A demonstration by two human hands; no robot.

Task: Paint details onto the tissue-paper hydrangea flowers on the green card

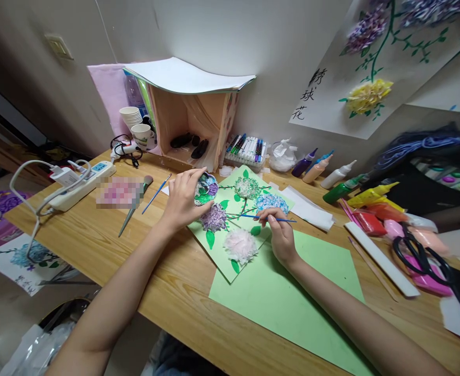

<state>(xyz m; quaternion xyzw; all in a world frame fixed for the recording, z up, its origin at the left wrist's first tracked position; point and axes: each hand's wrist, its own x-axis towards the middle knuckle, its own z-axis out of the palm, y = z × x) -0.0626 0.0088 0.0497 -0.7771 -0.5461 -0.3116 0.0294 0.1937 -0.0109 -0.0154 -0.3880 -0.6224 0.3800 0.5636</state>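
Note:
My left hand (183, 199) is curled around a small paint palette (206, 189) smeared with green, purple and blue, holding it at the upper left corner of a light green card (219, 255). The card carries several tissue flowers, among them a purple one (214, 217), a pink one (240, 245) and a blue one (271, 202), with painted green leaves. My right hand (279, 234) pinches a thin blue paintbrush (261, 217), its tip over the card between the flowers.
A larger green sheet (292, 297) lies under my right forearm. Paint bottles (341, 190), clay packs, scissors (421, 253) and a white strip sit to the right. Markers (247, 149), a cardboard box (190, 125), paper cups, a power strip (83, 183) and spare brushes (155, 194) stand at the back and left.

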